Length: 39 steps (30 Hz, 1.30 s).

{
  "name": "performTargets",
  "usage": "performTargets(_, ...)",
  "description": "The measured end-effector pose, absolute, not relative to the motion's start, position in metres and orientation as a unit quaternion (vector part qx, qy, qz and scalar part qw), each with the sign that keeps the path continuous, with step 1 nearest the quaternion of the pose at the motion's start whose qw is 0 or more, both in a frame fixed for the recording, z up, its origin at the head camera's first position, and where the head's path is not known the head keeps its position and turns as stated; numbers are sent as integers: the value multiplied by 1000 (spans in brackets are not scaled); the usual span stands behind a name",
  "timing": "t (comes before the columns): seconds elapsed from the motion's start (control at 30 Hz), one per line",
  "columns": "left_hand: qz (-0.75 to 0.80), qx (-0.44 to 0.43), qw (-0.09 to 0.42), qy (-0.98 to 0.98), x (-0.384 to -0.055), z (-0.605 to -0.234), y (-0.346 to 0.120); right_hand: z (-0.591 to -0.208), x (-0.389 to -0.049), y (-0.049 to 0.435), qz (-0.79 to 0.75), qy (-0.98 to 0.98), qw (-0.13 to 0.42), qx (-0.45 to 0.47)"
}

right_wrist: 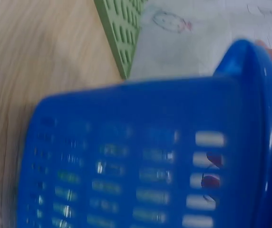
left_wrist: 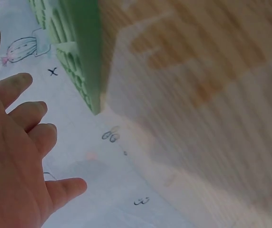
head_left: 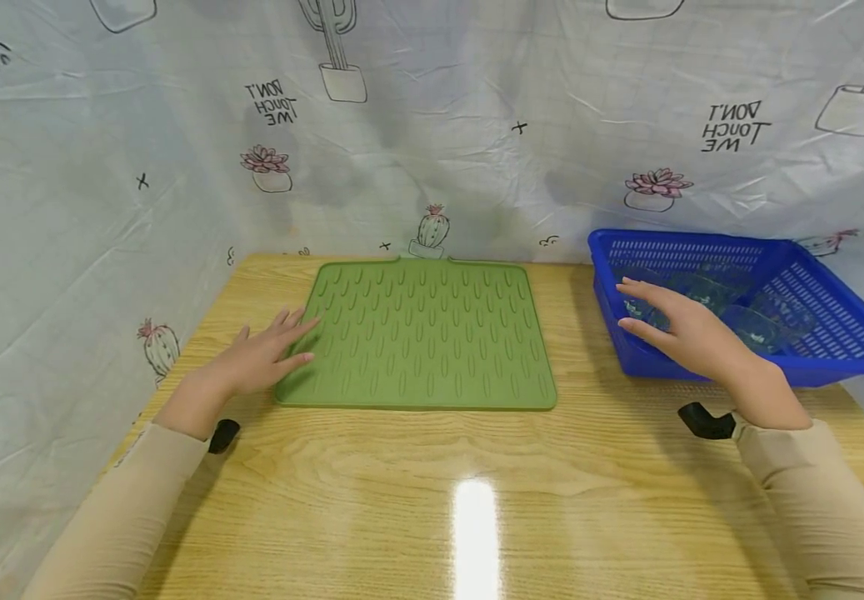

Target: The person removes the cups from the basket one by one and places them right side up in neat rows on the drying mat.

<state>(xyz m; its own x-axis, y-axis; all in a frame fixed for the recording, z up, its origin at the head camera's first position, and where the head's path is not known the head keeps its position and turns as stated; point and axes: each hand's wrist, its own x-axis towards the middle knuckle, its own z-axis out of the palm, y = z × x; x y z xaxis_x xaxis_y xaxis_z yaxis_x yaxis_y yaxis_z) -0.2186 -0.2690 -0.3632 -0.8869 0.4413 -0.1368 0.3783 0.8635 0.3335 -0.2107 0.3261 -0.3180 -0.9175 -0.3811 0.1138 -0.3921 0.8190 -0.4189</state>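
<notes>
My left hand hovers over the left edge of a green ridged silicone mat, fingers spread and nothing held. In the left wrist view the fingers are loosely bent beside the mat's corner. My right hand is over the near left part of a blue plastic basket, its fingers extended and thumb apart. Several clear glass-like vessels lie in the basket, partly hidden by that hand. The basket's slotted wall fills most of the right wrist view, hiding nearly all of the hand.
Both things rest on a wood-grain table, which has a bright light reflection near its front. A white curtain printed with cactus drawings hangs behind and along the left side. Black wrist mounts stick out below the sleeves.
</notes>
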Motion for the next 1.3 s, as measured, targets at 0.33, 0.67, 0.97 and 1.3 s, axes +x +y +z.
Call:
performTargets(0.33,144,213,127,958,-219,-374,-279,-318,-211,353,214,-964,-14,157)
performTargets(0.67,143,195,190,952,-215,-372,-283,-318,-217,376,197,-972,-26,124)
performTargets(0.97,161,182,217,946,-214,-373,-285,-319,-219,388,199,-972,-36,116)
performTargets(1.3,170,176,230,942,-215,-371,-284,-318,-222,392,188,-975,-51,108)
